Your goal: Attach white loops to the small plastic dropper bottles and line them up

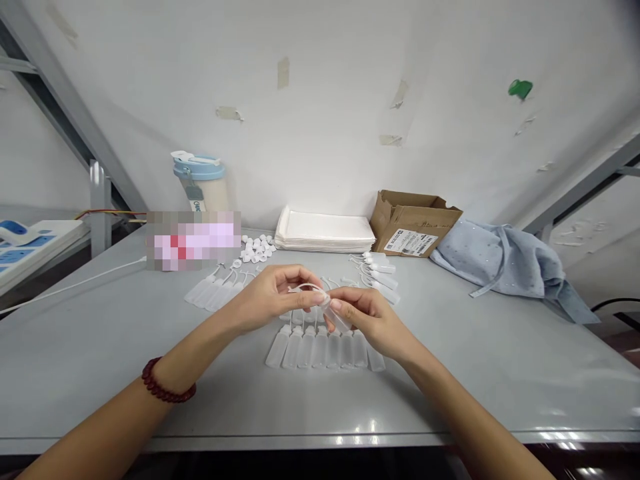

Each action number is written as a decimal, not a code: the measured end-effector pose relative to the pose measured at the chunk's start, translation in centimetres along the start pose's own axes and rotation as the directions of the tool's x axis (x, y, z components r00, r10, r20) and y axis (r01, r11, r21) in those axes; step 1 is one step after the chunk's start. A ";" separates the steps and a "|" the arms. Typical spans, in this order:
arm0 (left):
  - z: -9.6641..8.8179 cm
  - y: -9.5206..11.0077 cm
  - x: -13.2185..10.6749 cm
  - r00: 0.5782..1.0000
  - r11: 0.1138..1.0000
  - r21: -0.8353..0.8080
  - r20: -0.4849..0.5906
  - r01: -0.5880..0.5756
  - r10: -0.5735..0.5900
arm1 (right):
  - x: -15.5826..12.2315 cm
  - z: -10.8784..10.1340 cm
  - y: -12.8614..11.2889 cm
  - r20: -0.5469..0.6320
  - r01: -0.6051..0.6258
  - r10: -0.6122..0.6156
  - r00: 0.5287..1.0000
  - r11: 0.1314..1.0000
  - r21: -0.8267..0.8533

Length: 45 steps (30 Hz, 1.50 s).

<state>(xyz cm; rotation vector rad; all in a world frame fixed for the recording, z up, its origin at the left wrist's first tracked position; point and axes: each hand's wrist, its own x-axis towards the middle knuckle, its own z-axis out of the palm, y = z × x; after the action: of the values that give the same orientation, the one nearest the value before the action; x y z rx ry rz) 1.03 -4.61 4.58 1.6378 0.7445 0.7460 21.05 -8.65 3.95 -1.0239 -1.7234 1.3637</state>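
Over the middle of the grey table (100, 347) my two hands meet around one small translucent squeeze bottle (338, 320). My right hand (373, 320) grips the bottle's body, tilted. My left hand (273, 297) pinches its cap end and thin tether loop (310, 288). Directly below them lies a neat row of several similar bottles (320, 348). A second row of bottles (215, 291) lies to the left, and a few more capped bottles (383, 275) lie behind to the right. A red bead bracelet (163, 385) is on my left wrist.
Loose white caps (257, 247) are heaped behind the rows. A stack of white sheets (325, 232), an open cardboard box (413, 223), a blue cloth (505, 263) and a blue-lidded jug (200, 180) stand at the back. A white cable (75, 283) runs off left.
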 end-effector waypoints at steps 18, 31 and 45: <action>0.6 -0.2 0.1 0.972 0.989 0.149 -0.227 -0.023 0.057 | 0.6 0.2 1.0 -0.247 -0.021 0.009 0.969 0.999 -0.046; 1.5 -0.7 -0.2 0.941 0.849 0.481 -0.127 -0.218 0.313 | 0.8 -0.1 1.2 -0.195 -0.055 0.063 0.979 0.997 0.045; 1.0 -0.5 -0.5 0.980 0.853 0.510 -0.083 -0.114 0.180 | 0.6 0.2 1.5 -0.269 0.063 -0.146 0.952 0.954 -0.294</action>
<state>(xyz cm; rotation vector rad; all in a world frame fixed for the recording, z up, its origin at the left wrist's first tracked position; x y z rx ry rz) 1.53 -5.50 3.85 2.1567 0.9720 0.8152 20.85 -7.98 2.53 -1.2017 -1.7508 0.8654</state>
